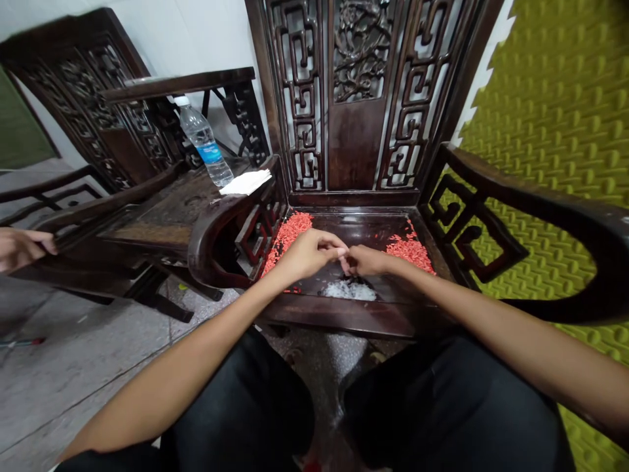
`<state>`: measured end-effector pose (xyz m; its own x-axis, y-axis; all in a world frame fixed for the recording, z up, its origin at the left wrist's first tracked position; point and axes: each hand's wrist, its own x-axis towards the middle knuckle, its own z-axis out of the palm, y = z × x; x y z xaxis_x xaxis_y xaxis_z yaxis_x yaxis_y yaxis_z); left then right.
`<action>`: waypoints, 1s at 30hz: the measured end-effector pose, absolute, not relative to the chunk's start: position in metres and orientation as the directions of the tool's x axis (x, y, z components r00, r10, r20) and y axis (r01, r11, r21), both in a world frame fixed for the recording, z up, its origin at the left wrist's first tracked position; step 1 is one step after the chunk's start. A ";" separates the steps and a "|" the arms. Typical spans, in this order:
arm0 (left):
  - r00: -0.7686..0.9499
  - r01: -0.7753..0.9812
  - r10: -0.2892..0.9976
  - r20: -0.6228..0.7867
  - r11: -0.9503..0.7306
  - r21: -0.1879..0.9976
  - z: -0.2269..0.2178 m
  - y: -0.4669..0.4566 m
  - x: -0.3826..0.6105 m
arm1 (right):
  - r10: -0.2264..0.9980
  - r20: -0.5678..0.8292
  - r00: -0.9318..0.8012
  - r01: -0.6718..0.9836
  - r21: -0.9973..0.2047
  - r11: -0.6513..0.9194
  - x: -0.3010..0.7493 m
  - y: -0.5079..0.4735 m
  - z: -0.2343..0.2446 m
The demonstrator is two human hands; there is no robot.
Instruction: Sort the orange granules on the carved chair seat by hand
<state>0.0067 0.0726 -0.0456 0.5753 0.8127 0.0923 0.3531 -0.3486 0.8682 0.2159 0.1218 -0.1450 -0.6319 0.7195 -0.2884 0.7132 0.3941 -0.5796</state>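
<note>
Over the seat (344,226) of a dark carved wooden chair, my two hands meet at the fingertips. My left hand (314,252) is closed in a pinch, thumb against forefinger. My right hand (366,259) is curled closed against it. Whatever lies between the fingers is too small to make out. Just below the hands is a little heap of small whitish, clear pieces (350,290). A pile of small red pieces (292,229) covers the left side of the seat, partly behind my left hand. Another red pile (410,249) lies at the right, beyond my right forearm.
Curved armrests (221,223) flank the seat. At the left, a side table (152,223) holds a water bottle (209,147) and white papers (246,181). Another person's hand (24,248) shows at the left edge. Yellow-green textured padding (555,98) covers the right side.
</note>
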 end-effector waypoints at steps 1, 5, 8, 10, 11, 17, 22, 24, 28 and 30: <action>0.561 0.357 0.823 0.089 -0.337 0.871 -0.047 0.076 0.003 | 0.724 -0.284 -0.629 0.705 -0.599 0.379 0.217 0.123 -0.143; 0.519 0.333 0.853 0.047 -0.253 0.908 -0.047 0.087 -0.008 | 0.749 -0.246 -0.615 0.677 -0.652 0.341 0.218 0.125 -0.139; 0.508 0.314 0.859 0.065 -0.255 0.915 -0.045 0.091 -0.012 | 0.769 -0.219 -0.600 0.668 -0.666 0.332 0.218 0.124 -0.138; 0.503 0.309 0.861 0.075 -0.260 0.915 -0.045 0.095 -0.015 | 0.781 -0.210 -0.588 0.665 -0.675 0.319 0.217 0.123 -0.137; 0.502 0.305 0.861 0.077 -0.260 0.916 -0.045 0.097 -0.016 | 0.785 -0.210 -0.583 0.663 -0.682 0.310 0.217 0.122 -0.137; 0.501 0.262 0.865 0.034 -0.189 0.946 -0.050 0.106 -0.023 | 0.808 -0.181 -0.560 0.615 -0.745 0.259 0.216 0.121 -0.131; 0.490 0.157 0.871 0.020 -0.111 0.981 -0.049 0.103 -0.023 | 0.837 -0.095 -0.539 0.559 -0.784 0.271 0.217 0.119 -0.110; 0.502 0.085 0.864 0.027 -0.081 0.993 -0.045 0.099 -0.022 | 0.856 -0.030 -0.516 0.465 -0.849 0.250 0.219 0.114 -0.095; 0.534 -0.065 0.844 0.053 -0.022 0.998 -0.036 0.088 -0.018 | 0.902 0.167 -0.399 0.200 -0.944 0.264 0.221 0.096 -0.056; 0.536 -0.124 0.842 0.066 0.002 0.992 -0.031 0.082 -0.016 | 0.916 0.243 -0.320 0.116 -0.949 0.293 0.220 0.084 -0.038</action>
<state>-0.0161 0.0817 -0.0307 0.5361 0.8416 0.0656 -0.1243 0.0018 0.9922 0.2197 0.0841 -0.0379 -0.3200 0.9157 0.2431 0.1163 0.2926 -0.9491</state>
